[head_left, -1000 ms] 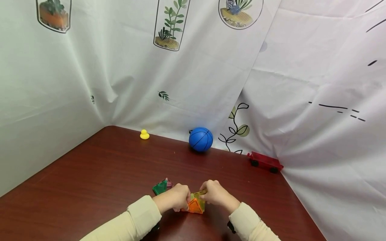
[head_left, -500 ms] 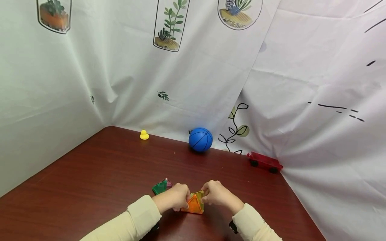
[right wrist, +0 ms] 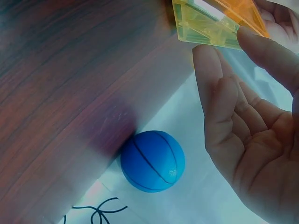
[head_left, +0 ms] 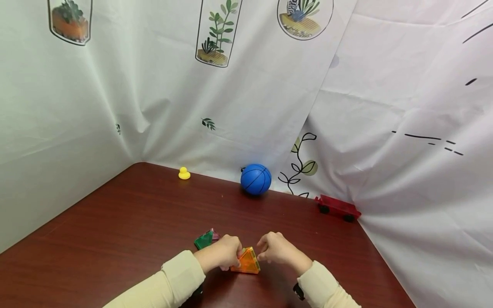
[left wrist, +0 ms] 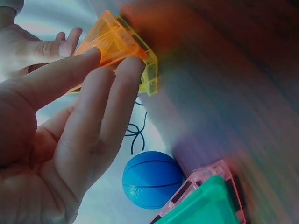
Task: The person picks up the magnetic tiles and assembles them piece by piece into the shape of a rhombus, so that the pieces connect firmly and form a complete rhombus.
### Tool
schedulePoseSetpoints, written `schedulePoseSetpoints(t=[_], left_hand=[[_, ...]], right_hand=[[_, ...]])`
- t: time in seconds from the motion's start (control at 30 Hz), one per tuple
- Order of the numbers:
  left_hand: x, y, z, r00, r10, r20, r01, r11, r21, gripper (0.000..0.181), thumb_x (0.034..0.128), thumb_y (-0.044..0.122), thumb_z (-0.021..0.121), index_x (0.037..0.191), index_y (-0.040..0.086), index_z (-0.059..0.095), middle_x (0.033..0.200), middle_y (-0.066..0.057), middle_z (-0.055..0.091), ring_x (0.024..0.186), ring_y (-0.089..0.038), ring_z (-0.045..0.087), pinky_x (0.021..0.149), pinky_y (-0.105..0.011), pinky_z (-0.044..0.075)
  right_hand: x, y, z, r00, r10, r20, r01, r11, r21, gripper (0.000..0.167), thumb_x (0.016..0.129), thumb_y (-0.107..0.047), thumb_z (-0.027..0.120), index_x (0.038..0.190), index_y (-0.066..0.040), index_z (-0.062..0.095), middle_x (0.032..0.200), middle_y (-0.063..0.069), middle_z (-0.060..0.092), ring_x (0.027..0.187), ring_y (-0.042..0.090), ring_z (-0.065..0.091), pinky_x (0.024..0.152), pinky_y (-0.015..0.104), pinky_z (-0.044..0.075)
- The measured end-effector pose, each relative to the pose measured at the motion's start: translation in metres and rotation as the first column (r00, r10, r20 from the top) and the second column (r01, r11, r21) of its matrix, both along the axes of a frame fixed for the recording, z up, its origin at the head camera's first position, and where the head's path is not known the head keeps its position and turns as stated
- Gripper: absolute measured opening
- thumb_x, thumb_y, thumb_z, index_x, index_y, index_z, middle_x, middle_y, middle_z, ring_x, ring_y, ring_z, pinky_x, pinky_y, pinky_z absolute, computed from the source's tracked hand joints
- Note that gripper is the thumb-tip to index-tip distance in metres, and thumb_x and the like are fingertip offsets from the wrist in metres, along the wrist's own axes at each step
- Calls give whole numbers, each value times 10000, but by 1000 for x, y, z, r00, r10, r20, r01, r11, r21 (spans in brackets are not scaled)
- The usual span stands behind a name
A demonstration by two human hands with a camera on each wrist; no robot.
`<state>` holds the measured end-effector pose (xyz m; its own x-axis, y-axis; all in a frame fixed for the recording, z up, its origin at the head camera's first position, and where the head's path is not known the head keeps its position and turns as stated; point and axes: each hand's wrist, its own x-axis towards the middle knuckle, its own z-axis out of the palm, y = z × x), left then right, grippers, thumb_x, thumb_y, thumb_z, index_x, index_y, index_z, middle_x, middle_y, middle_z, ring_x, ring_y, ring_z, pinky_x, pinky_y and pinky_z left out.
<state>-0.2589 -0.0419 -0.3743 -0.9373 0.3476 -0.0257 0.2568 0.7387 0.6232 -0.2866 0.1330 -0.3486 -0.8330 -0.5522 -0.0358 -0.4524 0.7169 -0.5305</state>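
On the table, my left hand point(head_left: 226, 252) pinches a see-through orange triangular magnetic tile point(head_left: 249, 262) at its left side. Pressed flush behind the orange piece is a yellow see-through tile point(left wrist: 152, 72), mostly covered by it in the head view. My right hand point(head_left: 278, 249) hovers at the right edge of these tiles, thumb and fingers parted. In the right wrist view its thumb and fingertips are close to the yellow piece; whether they touch it cannot be told. Beyond my left hand lie a green triangular tile point(head_left: 204, 240) and a pink one point(head_left: 215, 234), touching or overlapping.
A yellow toy duck point(head_left: 184, 173) and a blue ball point(head_left: 256, 179) stand along the back edge of the brown table point(head_left: 127, 222). A red toy wagon point(head_left: 339, 208) sits at the right edge. White printed cloth point(head_left: 154, 85) hangs behind and to the sides.
The yellow tile has come up against the orange one, which now leans less and covers it. My right fingers have loosened from the yellow tile. My left hand stays in place.
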Motion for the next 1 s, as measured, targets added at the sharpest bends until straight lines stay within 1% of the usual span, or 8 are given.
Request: schedulePoseSetpoints(t=[0.1,0.27,0.37,0.53,0.67,0.83,0.93,1.0], left_hand=[[1,-2,3,1000,19,-7,-19,1000,10,209,672,31,724,612,85,532,506,-23,501,347,-110,487,348,-226,437],[-2,-11,15,999,37,-22,-37,999,13,139,684,40,718,702,73,584,618,-41,539,403,-129,513,372,-234,440],[-7,-20,24,996,38,-76,-37,999,11,143,676,50,727,760,60,611,716,-55,567,493,-126,523,441,-248,449],[-15,-39,35,984,58,-167,-58,998,2,188,654,65,743,807,89,637,710,-10,571,645,-147,515,553,-275,453],[-21,-54,35,986,91,-142,-87,995,39,279,659,-43,699,894,90,630,814,-67,591,741,-202,532,520,-257,451],[-24,-69,30,985,138,-105,-134,990,46,444,607,-181,591,983,54,605,950,-139,575,803,-230,513,444,-230,361],[-25,-75,25,985,150,-90,-148,989,21,467,589,-185,606,998,39,600,959,-134,578,853,-244,520,475,-242,384],[-26,-78,20,986,138,-91,-139,990,-7,470,577,-171,638,997,38,607,946,-122,593,887,-251,530,524,-257,426]], right_hand=[[0,0,-1,1000,0,5,0,1000,-3,260,659,-36,726,885,51,631,647,13,598,454,137,546,439,227,465],[0,-1,-3,1000,2,32,-2,1000,1,265,657,-42,730,887,48,630,638,9,598,454,128,535,439,235,467],[-1,-2,-5,999,3,46,-3,1000,10,278,654,-66,741,888,36,633,630,-2,596,464,114,532,443,235,467],[-2,-4,-8,999,-2,47,-1,999,50,297,647,-127,760,884,9,642,624,-25,585,474,104,535,439,233,463],[-3,-6,-9,999,0,44,-3,998,70,315,653,-161,763,886,13,643,661,-17,588,490,96,533,447,225,464],[-4,-7,-11,1000,7,26,-9,996,86,328,650,-198,768,872,14,651,717,-3,599,548,80,522,488,213,467],[-5,-8,-13,1000,21,-7,-20,994,107,324,641,-228,772,838,2,657,700,-20,594,566,70,506,506,208,457],[-5,-9,-15,999,32,-30,-28,993,117,310,636,-248,773,800,-11,658,660,-39,579,556,68,488,497,204,441]])
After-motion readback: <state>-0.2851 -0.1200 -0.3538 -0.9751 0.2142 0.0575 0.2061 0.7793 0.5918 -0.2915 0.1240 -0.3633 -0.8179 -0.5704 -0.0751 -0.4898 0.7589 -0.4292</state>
